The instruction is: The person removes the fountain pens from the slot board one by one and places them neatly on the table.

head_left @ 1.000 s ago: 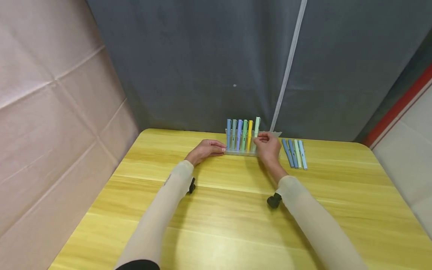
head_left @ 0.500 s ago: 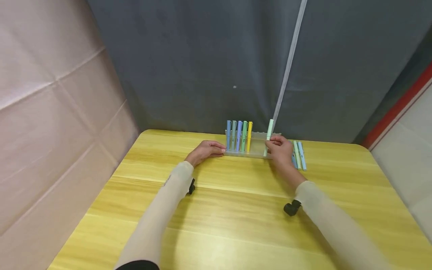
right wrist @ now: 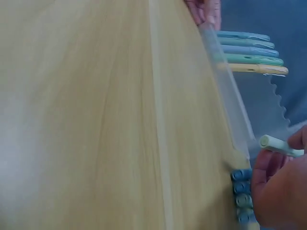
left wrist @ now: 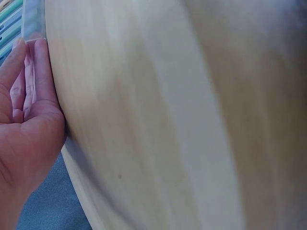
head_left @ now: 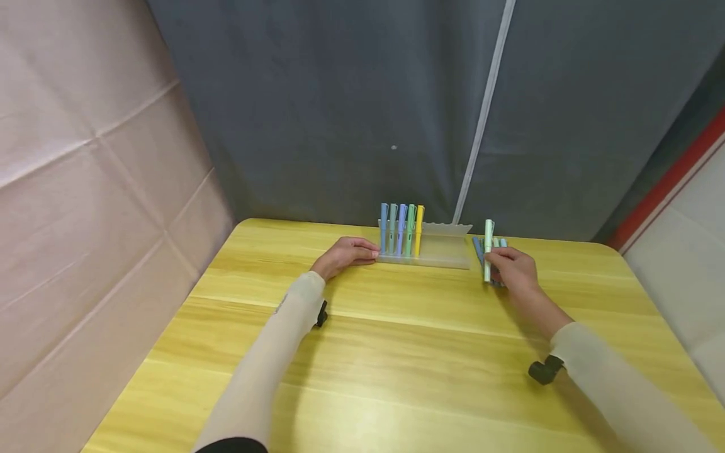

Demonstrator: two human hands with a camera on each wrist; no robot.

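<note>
At the left end of a clear pen rack (head_left: 444, 248), my left hand (head_left: 347, 257) holds the corner between thumb and fingers; the left wrist view shows the fingertips at the rack's end (left wrist: 33, 21). My right hand (head_left: 517, 269) pinches a pale green capped pen (head_left: 488, 245) upright between thumb and fingers, over several pens lying on the table. Partly hidden behind that hand are a blue pen (head_left: 477, 247) and others beside it. The right wrist view has the held pen (right wrist: 276, 144) above the row of lying pens (right wrist: 243, 188).
Several pens stand in the rack's left part, among them a blue pen (head_left: 384, 226), a purple pen (head_left: 401, 228) and a yellow pen (head_left: 419, 229). Behind the wooden table (head_left: 362, 352) hangs a dark grey curtain (head_left: 340, 113).
My right hand has lifted the pale green pen out of the rack, right of the yellow pen, and carried it right to above the lying pens. The left hand stays at the rack's end.
</note>
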